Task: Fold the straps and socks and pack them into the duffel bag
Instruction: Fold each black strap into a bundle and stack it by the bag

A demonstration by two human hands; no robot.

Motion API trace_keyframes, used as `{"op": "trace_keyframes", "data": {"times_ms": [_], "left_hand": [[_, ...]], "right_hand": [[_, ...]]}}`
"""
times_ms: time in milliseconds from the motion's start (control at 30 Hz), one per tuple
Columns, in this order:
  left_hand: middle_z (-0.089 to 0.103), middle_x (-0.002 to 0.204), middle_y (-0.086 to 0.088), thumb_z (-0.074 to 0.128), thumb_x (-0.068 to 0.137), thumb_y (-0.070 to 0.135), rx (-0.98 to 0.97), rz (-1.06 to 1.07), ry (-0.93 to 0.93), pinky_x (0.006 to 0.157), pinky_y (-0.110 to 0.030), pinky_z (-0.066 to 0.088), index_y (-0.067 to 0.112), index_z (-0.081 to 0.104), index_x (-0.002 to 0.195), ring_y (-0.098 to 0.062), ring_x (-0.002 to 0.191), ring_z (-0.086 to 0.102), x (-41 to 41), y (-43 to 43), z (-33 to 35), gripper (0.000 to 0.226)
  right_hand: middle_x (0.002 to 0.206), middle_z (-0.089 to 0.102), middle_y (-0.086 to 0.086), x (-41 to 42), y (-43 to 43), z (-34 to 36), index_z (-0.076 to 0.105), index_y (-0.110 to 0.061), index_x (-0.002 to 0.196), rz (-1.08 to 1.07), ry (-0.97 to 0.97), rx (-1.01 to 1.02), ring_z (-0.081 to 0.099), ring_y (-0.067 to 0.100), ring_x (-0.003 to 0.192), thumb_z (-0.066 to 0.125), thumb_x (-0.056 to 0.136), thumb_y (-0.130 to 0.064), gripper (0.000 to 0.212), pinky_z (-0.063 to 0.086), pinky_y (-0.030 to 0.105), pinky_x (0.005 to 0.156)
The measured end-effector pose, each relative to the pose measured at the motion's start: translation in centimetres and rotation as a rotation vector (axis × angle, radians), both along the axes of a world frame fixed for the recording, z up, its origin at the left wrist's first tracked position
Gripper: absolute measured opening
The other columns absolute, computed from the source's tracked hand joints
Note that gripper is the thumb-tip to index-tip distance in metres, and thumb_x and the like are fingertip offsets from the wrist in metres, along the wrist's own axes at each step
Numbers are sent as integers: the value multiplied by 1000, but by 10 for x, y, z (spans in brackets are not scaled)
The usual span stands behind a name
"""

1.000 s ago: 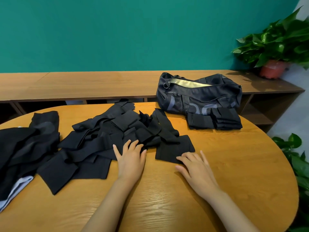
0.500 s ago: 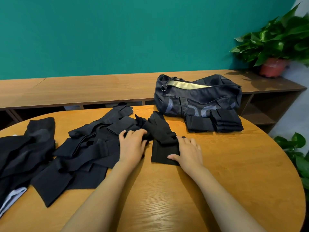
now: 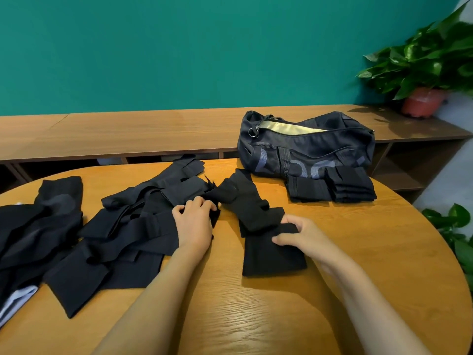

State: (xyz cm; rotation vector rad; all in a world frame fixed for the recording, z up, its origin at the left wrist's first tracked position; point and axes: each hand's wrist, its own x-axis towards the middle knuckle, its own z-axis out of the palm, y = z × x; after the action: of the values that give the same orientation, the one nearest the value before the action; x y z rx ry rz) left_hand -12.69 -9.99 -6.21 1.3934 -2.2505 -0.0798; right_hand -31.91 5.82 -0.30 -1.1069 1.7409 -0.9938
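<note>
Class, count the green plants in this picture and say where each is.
2. The potted plant stands on the wooden shelf, far right. The second plant shows at the right edge beside the table; its pot is hidden.

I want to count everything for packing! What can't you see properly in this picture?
Head view:
- duffel bag inside: hidden by its own walls; only pale lining shows at the zip.
- black pile: overlapping pieces cannot be counted; left edge cuts it off.
- white cloth: mostly under the pile, cut by the edge.
- left hand fingertips: curled into the pile.
- black piece pinched by the right hand: strap or sock, unclear.
</note>
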Motion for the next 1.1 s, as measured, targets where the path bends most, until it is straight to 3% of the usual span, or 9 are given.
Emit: {"op": "trace_keyframes", "data": {"times_ms": [133, 233, 300, 400, 567, 833, 967, 1033, 1100], "left_hand": [[56, 114, 4, 54, 91, 5, 61, 5, 14, 107, -42, 22, 28, 66, 108, -18, 111, 47, -1, -3, 1, 31], [53, 123, 3, 50, 96, 12, 112, 7, 57, 111, -42, 18, 28, 66, 112, -19, 119, 43, -3, 1, 4, 28], [48, 133, 2, 49, 98, 18, 117, 5, 52, 112, -43, 16, 28, 65, 115, -20, 127, 37, -4, 5, 7, 25], [40, 145, -1, 53, 96, 21, 53, -1, 27, 113, -46, 17, 26, 65, 116, -23, 135, 30, -4, 14, 11, 23], [50, 139, 2, 57, 94, 21, -18, -128, -11, 116, -53, 10, 25, 67, 111, -22, 136, 34, -2, 32, 4, 21], [59, 130, 3, 58, 92, 26, -96, -217, -65, 116, -56, -5, 26, 71, 106, -22, 138, 38, 4, 77, -7, 19], [60, 132, 7, 47, 95, 35, -42, -276, -103, 116, -54, -13, 28, 69, 116, -18, 139, 38, 16, 107, -9, 31], [53, 140, 10, 43, 99, 37, 8, -319, -127, 114, -51, -21, 32, 60, 130, -12, 141, 33, 21, 120, -12, 35], [44, 148, 11, 40, 103, 35, 71, -361, -110, 112, -47, -26, 34, 51, 138, -8, 144, 27, 27, 128, -14, 37]], "right_hand": [[85, 67, -7, -14, 15, -13, 57, -21, 80, 75, 352, 218, 64, 10, 81, 74, 83, -32, 20, 55, 41, 79], [100, 58, -20, -9, 10, -19, 59, -36, 99, 72, 744, 259, 52, 3, 101, 61, 80, -68, 37, 41, 33, 93], [106, 56, -18, -1, 3, -16, 59, -36, 110, -33, 883, 164, 47, 8, 108, 52, 83, -72, 45, 38, 34, 93], [111, 61, -14, 12, -12, -15, 58, -32, 119, -67, 892, 126, 47, 12, 113, 48, 88, -68, 49, 36, 35, 94], [120, 60, -12, 37, -16, -29, 47, -34, 132, 32, 951, 156, 46, 14, 119, 53, 90, -60, 50, 35, 36, 93], [113, 57, -16, 64, 34, -42, 51, -40, 129, 48, 981, 58, 44, 9, 110, 42, 94, -63, 42, 33, 33, 90], [120, 54, -19, 68, 53, -53, 56, -39, 129, -3, 972, -21, 42, 7, 114, 23, 98, -59, 49, 32, 32, 89], [136, 48, -19, 62, 51, -56, 50, -36, 136, -4, 952, -92, 38, 6, 128, 15, 100, -51, 52, 30, 32, 98], [153, 33, -17, 54, 41, -58, 40, -32, 146, 88, 903, -67, 20, 6, 144, 18, 105, -44, 48, 14, 36, 116]]}}
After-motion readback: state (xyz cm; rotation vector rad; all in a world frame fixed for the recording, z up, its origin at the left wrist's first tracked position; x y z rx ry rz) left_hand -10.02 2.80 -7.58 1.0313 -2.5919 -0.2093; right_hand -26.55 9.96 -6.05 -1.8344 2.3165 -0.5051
